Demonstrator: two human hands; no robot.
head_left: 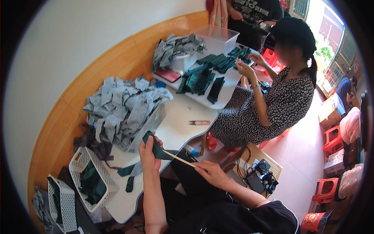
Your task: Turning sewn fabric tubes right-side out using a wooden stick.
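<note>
Dark green, limp fabric strip [156,147] sat pinched in the left hand [149,156] above the near counter [175,121] edge, while right-hand fingers [200,167] gripped a stiff thin wooden stick [179,159], likely light.

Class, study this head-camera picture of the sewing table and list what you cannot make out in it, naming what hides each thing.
- Head view: the far tip of the thin wooden stick is inside the dark green fabric strip held by the left hand.
- Right hand: its fingertips curl under, out of sight.
- White plastic basket: its contents are shadowed dark cloth, kind unclear.
- Small snips on the white table: too small for detail.
</note>
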